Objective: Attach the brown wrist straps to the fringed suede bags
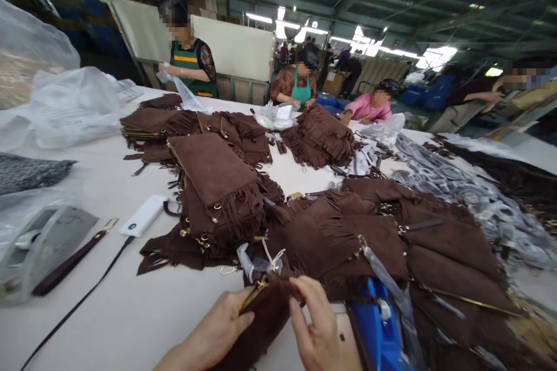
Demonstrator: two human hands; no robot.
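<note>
At the bottom centre, a brown suede bag [265, 324] with a gold zipper along its top edge is held between my hands. My left hand [217, 324] grips the zipper edge on its left side, thumb pressed against the bag. On the right side, my right hand [315, 324] pinches the upper edge between thumb and fingers. White strings [274, 258] and a clasp lie just above the bag. Beyond it rises a stack of brown fringed bags [213, 171], and more brown bags [339, 232] spread out to the right.
A white power bank [143, 215] with a black cable and a brown wrist strap [73, 261] lie on the left. A blue tool [380, 324] is near my right hand. Plastic-wrapped straps [456, 197] cover the right. Several people work across the table [108, 168].
</note>
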